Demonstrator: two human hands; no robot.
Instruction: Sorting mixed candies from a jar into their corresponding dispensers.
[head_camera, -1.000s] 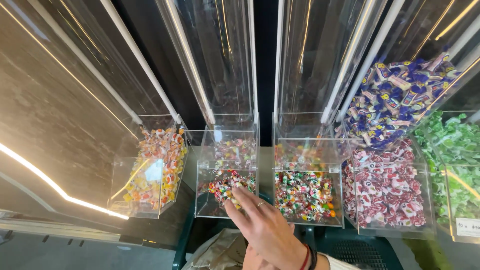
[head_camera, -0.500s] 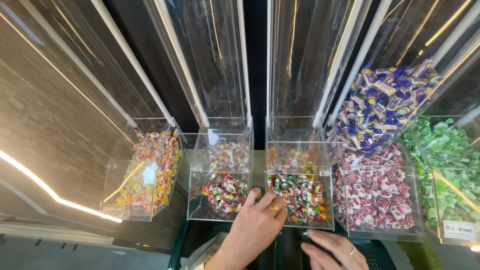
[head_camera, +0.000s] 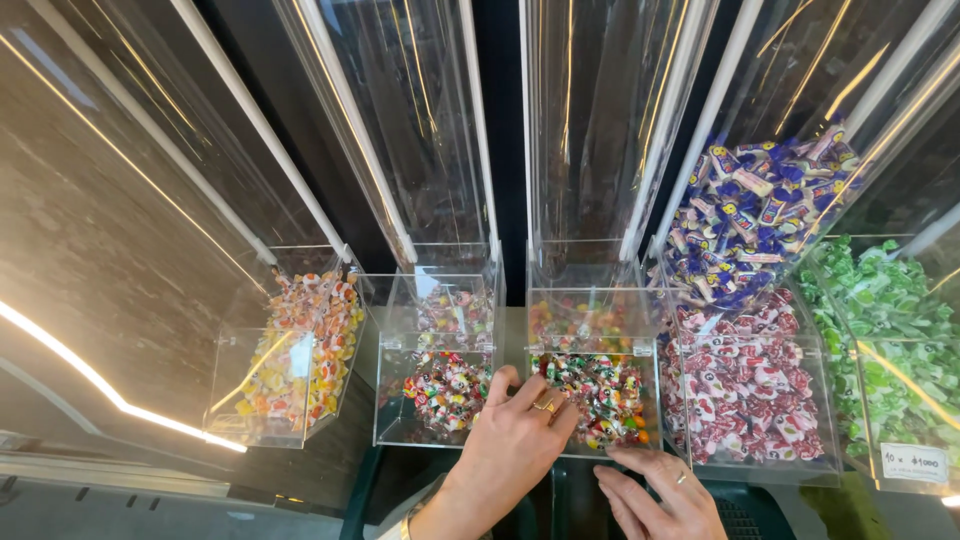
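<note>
Two bare hands work at the lower centre of the frame, in front of a row of clear acrylic candy dispensers. One hand, the left hand (head_camera: 515, 440), wears a gold ring and lies palm down with its fingers spread narrowly and slightly curled over the front edge between two bins; whether it grips a sweet underneath cannot be told. Its fingertips (head_camera: 500, 380) touch the lip of the second bin from the left (head_camera: 395, 400), which holds round sweets in white wrappers with red and green marks (head_camera: 445, 385). Just right of it stands the middle bin (head_camera: 645, 400), filled with multicoloured wrapped candies (head_camera: 605, 385), and the knuckles rest against its lower left corner. The right hand (head_camera: 660, 490), also ringed, sits below that middle bin at the bottom edge of the frame, fingers loosely extended and empty, the tips touching the bin's bottom front edge.

Further right, a bin of red and white wrapped sweets (head_camera: 745, 385) fills the lower right, with blue and purple wrapped candies (head_camera: 750, 215) in the chute above it and green wrapped candies (head_camera: 885, 330) at the far right. Toward the lower left, a tilted bin holds orange and yellow wrapped candies (head_camera: 300, 345). Tall transparent chutes (head_camera: 430, 130) rise across the upper frame.
</note>
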